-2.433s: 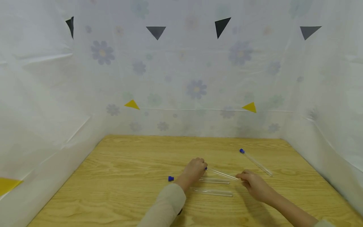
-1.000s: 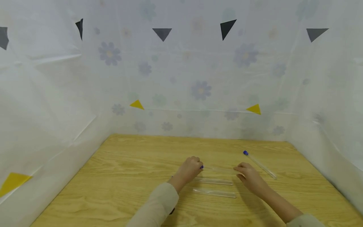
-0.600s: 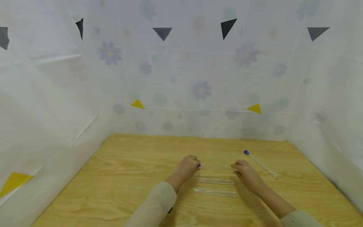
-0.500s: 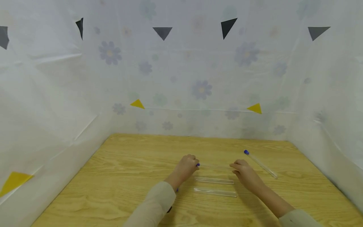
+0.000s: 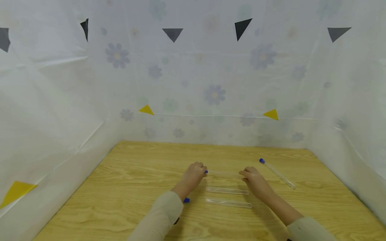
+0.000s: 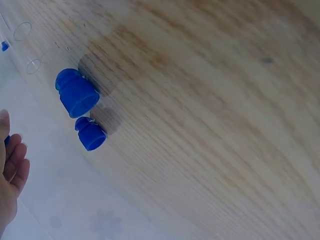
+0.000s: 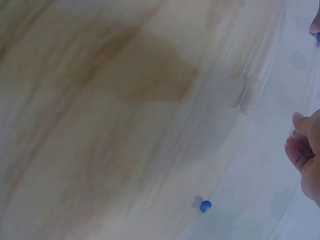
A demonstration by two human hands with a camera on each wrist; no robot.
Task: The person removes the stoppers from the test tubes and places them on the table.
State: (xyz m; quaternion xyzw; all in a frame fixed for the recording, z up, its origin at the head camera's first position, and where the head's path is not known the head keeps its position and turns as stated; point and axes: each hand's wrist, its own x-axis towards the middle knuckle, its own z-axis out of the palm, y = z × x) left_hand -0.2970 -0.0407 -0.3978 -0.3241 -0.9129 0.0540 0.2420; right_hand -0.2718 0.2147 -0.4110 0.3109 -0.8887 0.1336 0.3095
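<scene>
Left-wrist view: 2 loose blue ribbed stoppers, the nearer stopper (image 6: 77,93) and the farther stopper (image 6: 91,134), rest on the wood-grain bench (image 5: 150,167) just beside each other, hollow ends toward the lens. The head view shows only 1, at 6 o'clock of the left hand (image 5: 190,175), partly behind the sleeve (image 5: 161,214). The right-wrist view records rounded closed ends on the front uncapped tube (image 5: 228,203) and the rear uncapped tube (image 5: 227,190). Only the head view gives the full length of the capped tube (image 5: 278,174), at 2 o'clock of the right hand (image 5: 256,183).

Fingers: the left hand's are curled and clamped on the held stopper (image 5: 206,171), at the 9 o'clock end of the held test tube (image 7: 312,80). The right hand's thumb and fingers pinch its 3 o'clock end. This tube is raised above the bench, between both hands. Stopper seating depth: cannot tell.
</scene>
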